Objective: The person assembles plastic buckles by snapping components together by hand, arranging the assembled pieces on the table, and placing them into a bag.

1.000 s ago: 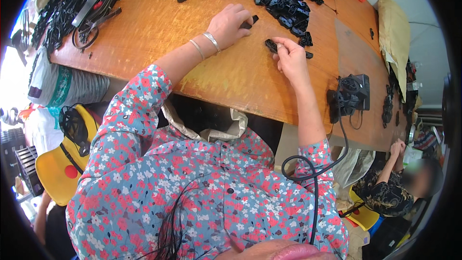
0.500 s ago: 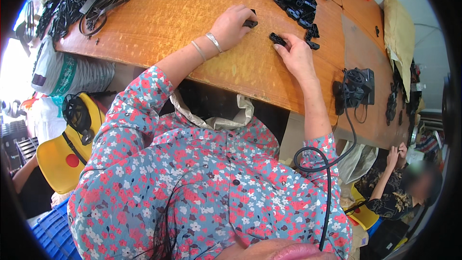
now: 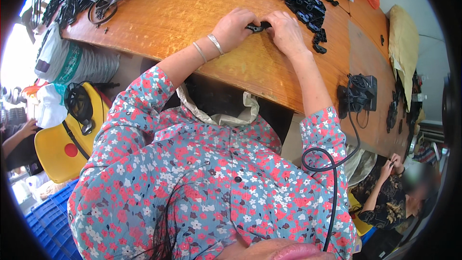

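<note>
Above the wooden table, my left hand point(image 3: 235, 28) and my right hand point(image 3: 287, 32) meet with fingertips pinched round a small black plastic piece point(image 3: 256, 27). Both hands are closed on it, and the fingers hide much of its shape. Whether it is one piece or two pressed together, I cannot tell. Just beyond my right hand, a heap of similar black plastic parts point(image 3: 308, 7) spreads along the far side, with a few loose ones trailing down near my right wrist.
Black straps point(image 3: 79, 0) lie heaped at the far left of the table point(image 3: 173, 17). On the right rests a black power adapter point(image 3: 366, 89) with bundled cable. A yellow chair point(image 3: 55, 151) and blue crate point(image 3: 50, 221) stand lower left. Another person's hands point(image 3: 391, 163) work at right.
My hands have come together from apart. The black piece each one held separately is now at one spot between my fingertips. The view has shifted slightly.
</note>
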Motion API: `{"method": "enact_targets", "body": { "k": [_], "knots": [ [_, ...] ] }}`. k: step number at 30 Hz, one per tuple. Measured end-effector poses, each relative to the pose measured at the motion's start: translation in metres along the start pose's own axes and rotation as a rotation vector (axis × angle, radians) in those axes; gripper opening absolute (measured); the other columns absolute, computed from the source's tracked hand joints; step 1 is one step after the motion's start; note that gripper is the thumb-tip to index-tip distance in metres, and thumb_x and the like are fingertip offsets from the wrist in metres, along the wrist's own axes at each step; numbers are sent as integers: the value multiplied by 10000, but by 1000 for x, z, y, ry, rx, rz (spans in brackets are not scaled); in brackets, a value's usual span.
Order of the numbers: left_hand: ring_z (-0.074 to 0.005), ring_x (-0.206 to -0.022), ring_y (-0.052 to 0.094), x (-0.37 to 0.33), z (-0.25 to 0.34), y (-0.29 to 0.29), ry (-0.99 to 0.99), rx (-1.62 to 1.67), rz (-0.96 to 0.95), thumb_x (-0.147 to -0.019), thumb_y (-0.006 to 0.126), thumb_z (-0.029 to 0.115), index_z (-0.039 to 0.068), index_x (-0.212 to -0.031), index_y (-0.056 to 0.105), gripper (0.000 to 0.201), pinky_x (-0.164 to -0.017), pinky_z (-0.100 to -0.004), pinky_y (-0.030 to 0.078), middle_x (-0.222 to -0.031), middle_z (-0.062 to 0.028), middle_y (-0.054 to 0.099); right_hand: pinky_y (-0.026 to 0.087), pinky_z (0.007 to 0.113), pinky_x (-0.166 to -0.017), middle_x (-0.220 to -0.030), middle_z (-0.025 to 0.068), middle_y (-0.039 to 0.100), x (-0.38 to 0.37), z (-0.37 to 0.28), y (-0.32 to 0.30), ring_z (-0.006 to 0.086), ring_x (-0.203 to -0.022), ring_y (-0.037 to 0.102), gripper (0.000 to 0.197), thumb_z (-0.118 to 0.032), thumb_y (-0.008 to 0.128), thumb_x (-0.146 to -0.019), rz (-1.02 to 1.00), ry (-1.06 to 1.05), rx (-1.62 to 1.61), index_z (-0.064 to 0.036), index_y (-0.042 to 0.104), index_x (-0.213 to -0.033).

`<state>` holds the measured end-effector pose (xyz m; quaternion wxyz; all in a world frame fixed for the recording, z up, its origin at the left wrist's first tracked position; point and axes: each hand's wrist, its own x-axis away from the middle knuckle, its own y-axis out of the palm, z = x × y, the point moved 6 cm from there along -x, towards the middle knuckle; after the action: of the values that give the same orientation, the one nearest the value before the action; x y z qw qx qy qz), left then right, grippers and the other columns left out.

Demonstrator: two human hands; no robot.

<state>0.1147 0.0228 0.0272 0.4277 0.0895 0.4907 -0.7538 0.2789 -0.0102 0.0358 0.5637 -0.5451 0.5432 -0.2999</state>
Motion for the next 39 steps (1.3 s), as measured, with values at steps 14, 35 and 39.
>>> {"method": "enact_targets", "body": {
  "k": [14,35,39],
  "knots": [
    [-360,-1052,603,18,4,-15,95,-133,-37,-794,781,-2,74,-1059,686,291,-943,-447,528,-1038,-120,657,586,455,-848,-1084,140,732,16,-24,-1,364,-982,731,284,-166,793,-913,154,132,-148,-91,770,-1186],
    [-371,-1063,610,70,9,-31,-1,-96,-188,-788,655,-44,46,-1021,656,250,-928,-459,524,-1103,-132,645,584,451,-806,-1071,148,732,57,-67,28,376,-963,725,260,-146,800,-898,227,235,-350,-62,752,-1140],
    [-369,-1071,613,76,17,-40,35,-77,-173,-816,689,0,48,-1045,663,235,-935,-452,523,-1123,-132,654,586,445,-804,-1095,149,730,60,-67,27,376,-961,727,272,-132,795,-896,200,272,-353,-66,751,-1156]
  ]
}}
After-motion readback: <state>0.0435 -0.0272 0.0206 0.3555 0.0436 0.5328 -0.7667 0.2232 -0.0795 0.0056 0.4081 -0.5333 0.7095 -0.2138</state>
